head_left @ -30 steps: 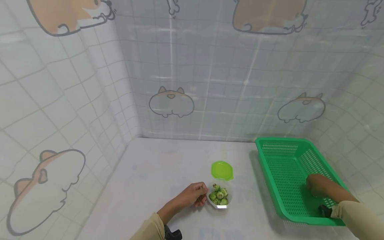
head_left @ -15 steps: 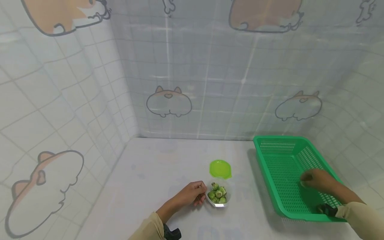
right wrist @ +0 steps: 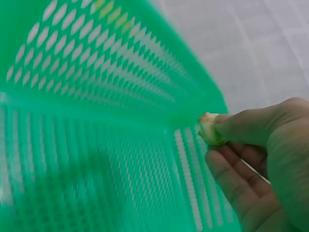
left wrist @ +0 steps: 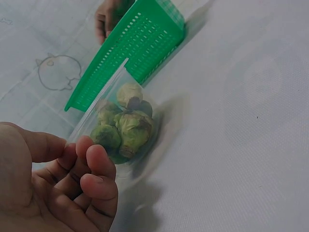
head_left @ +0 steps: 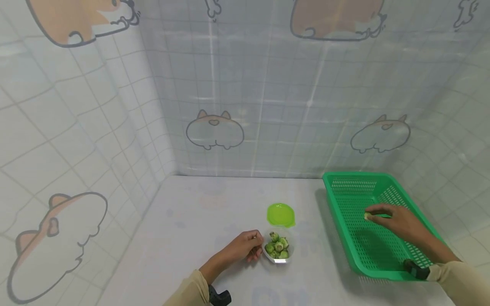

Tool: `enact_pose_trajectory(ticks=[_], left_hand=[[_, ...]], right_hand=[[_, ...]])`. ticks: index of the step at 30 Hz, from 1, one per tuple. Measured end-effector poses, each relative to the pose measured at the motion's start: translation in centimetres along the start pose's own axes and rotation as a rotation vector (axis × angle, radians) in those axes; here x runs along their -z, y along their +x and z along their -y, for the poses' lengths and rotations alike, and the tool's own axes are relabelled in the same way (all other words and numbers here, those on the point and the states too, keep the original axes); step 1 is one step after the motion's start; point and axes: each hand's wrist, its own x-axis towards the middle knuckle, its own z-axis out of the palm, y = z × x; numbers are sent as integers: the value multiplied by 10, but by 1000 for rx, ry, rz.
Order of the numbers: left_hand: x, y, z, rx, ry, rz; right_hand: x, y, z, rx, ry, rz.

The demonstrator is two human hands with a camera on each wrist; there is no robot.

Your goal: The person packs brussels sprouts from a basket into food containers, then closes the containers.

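Observation:
My right hand [head_left: 402, 223] pinches a Brussels sprout [right wrist: 212, 129] between thumb and fingers, above the green perforated basket [head_left: 344, 242]. In the head view the sprout shows small at the fingertips, over the basket's inside. On the table, a clear plastic container [head_left: 281, 261] holds several Brussels sprouts [left wrist: 135, 130]. At its left side, my left hand [head_left: 245, 248] pinches the rim between thumb and fingers, as the left wrist view shows. Behind the container lies a bright green lid [head_left: 281, 215], flat on the table.
The basket stands at the right of the white-covered table [head_left: 206, 212], close to the right wall. Tiled-pattern sheeting [head_left: 268, 106] with cartoon dogs encloses the back and both sides.
My right hand has risen from low inside the basket and moved left, and the sprout now shows at its fingertips. The left hand stays at the container's rim.

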Motion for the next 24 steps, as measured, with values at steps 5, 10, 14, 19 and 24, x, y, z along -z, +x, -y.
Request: enact_pose_trajectory(ticks=[5, 10, 14, 19, 24], left_hand=[[0, 2, 1, -9, -2, 5], [0, 2, 0, -3, 1, 1], [1, 1, 0, 0, 1, -1], [1, 2, 1, -6, -4, -1], [0, 2, 1, -9, -5, 0]], right_hand=[[-2, 2, 28, -28, 79, -4], [-14, 2, 48, 16, 196, -10], [-24, 3, 64, 42, 266, 1], [-38, 3, 87, 67, 408, 42], [-55, 6, 103, 61, 485, 74]])
